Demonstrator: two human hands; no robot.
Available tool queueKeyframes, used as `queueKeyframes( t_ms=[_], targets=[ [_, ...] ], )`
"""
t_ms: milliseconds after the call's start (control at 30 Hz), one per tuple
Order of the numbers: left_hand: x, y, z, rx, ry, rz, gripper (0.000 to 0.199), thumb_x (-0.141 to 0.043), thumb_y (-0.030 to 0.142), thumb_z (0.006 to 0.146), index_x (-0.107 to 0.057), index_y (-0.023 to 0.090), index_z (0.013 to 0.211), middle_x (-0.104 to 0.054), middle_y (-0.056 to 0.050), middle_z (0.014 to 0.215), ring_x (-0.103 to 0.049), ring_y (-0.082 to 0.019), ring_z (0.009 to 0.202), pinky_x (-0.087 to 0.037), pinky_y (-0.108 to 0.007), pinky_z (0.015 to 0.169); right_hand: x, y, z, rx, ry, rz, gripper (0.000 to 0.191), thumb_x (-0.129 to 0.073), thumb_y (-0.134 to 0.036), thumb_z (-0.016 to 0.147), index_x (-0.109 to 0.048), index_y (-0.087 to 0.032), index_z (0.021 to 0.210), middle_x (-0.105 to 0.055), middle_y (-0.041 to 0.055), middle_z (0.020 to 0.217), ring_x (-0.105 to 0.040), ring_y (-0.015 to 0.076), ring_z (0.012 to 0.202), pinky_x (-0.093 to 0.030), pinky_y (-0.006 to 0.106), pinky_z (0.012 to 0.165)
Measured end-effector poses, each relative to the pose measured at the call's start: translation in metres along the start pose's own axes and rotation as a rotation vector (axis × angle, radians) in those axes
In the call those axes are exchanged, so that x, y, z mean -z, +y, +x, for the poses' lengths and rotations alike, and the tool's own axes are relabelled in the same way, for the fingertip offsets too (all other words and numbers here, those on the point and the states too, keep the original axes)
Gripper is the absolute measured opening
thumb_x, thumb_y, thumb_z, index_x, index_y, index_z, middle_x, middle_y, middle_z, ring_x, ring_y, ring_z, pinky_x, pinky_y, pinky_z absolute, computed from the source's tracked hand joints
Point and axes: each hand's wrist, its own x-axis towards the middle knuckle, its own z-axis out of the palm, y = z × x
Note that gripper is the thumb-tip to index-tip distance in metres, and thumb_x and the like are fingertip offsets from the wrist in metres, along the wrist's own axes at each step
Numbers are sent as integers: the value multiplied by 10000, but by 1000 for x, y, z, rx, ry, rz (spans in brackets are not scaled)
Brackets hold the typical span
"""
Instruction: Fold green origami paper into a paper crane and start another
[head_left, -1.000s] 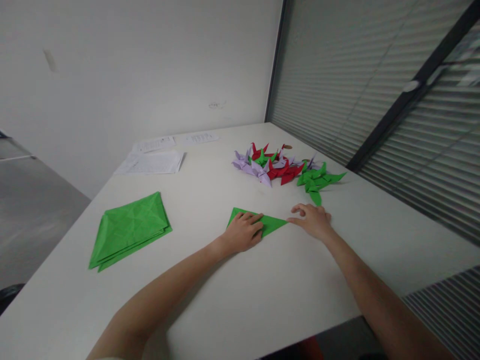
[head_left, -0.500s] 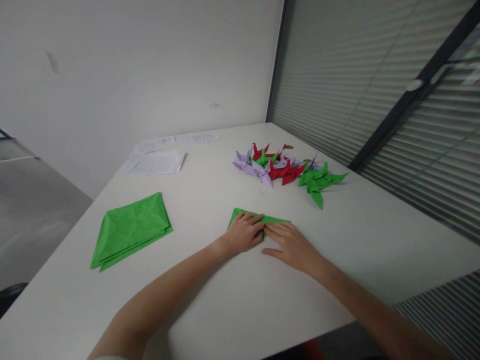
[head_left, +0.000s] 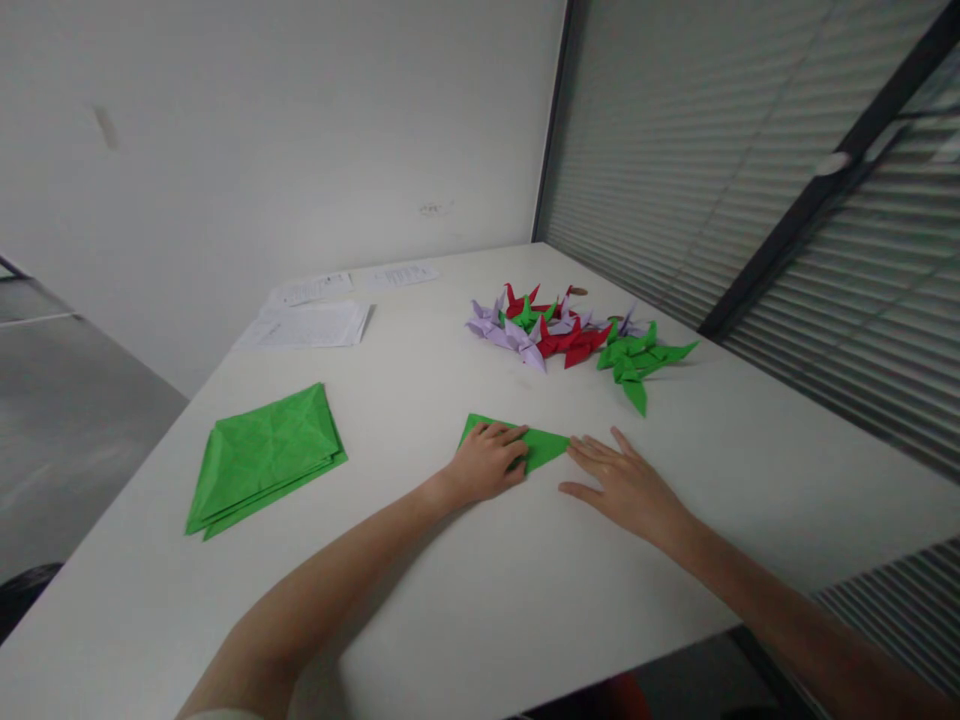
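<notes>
A folded green sheet of origami paper (head_left: 546, 448) lies flat on the table, its pointed end toward the right. My left hand (head_left: 489, 462) rests on top of its left part, fingers slightly bent and pressing it down. At the right tip of the paper is my right hand (head_left: 619, 485), open, with the fingers stretched out and the thumb apart; its fingertips touch that tip. Part of the sheet is hidden under my left hand.
To the left lies a stack of green folded paper (head_left: 262, 450). Several folded paper cranes in purple, red and green (head_left: 630, 360) sit at the back right, near the window blinds (head_left: 675, 200). Printed sheets (head_left: 311, 325) lie at the back left of the white table (head_left: 420, 620).
My right hand has slid to the right along the green paper, from beside my left hand to the paper's tip, and its fingers have spread. My left hand stays in place.
</notes>
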Motion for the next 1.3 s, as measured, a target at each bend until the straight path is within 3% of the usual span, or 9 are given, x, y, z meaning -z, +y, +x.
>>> queueKeyframes(
  t_ms=[133,200,333,433,733,967,1067,1133,1300],
  targets=[
    [0,0,1,1,7,2,201,-517,311,885,-657,225,1001,-559,-46,1364,-544,-239,1117,-416,-429,927,15,9,6,-51,26,-40,550,-447,-576,908,-687,-142,1147,-678,165,1187,-543,345,1228,-274,617,1093],
    [-1,0,1,-2,14,-4,201,-526,313,879,-658,223,1000,-562,-48,1360,-543,-243,1119,-417,-430,924,21,-4,11,-32,88,-36,559,-459,-576,906,-666,-135,1180,-642,165,1251,-487,347,1285,-240,617,1116],
    [0,0,1,-11,34,-21,220,-530,308,878,-653,221,1039,-572,-52,1349,-548,-235,1118,-421,-419,919,16,-42,18,191,32,75,593,-465,-581,904,-595,-134,1270,-587,157,1329,-492,298,1292,-273,551,1139],
    [0,0,1,-7,42,-25,224,-526,299,880,-654,222,1047,-574,-57,1346,-547,-235,1118,-420,-415,919,4,-51,15,169,20,120,571,-471,-553,914,-575,-140,1292,-596,159,1317,-536,286,1252,-320,549,1115],
    [0,-1,1,-12,10,7,194,-509,303,889,-650,223,995,-561,-31,1364,-546,-241,1111,-418,-425,920,-5,7,-1,50,-24,76,514,-421,-514,949,-581,-171,1297,-602,127,1309,-541,281,1248,-275,585,1119],
    [0,0,1,-20,9,12,196,-506,302,884,-650,217,987,-557,-40,1361,-538,-240,1117,-413,-426,923,-2,34,4,72,72,-15,292,-547,-344,925,-695,-195,1128,-724,73,1116,-612,278,1118,-410,523,1020],
    [1,0,2,-36,5,17,202,-500,301,887,-648,213,992,-552,-38,1365,-532,-242,1126,-411,-422,922,6,21,16,173,174,-79,225,-637,-234,868,-708,-194,1077,-715,67,1122,-583,282,1101,-473,450,919],
    [1,0,2,-45,3,11,203,-502,294,886,-648,210,998,-548,-41,1370,-529,-241,1132,-408,-417,926,11,12,24,289,179,-119,218,-643,-189,856,-704,-206,1065,-664,75,1224,-536,299,1155,-451,471,931],
    [0,-1,2,-34,15,-27,221,-498,340,903,-646,206,998,-557,-42,1364,-533,-250,1140,-405,-421,936,15,11,39,567,111,-172,236,-552,-82,881,-692,-172,1048,-700,79,1090,-548,275,1114,-453,442,897]
  ],
)
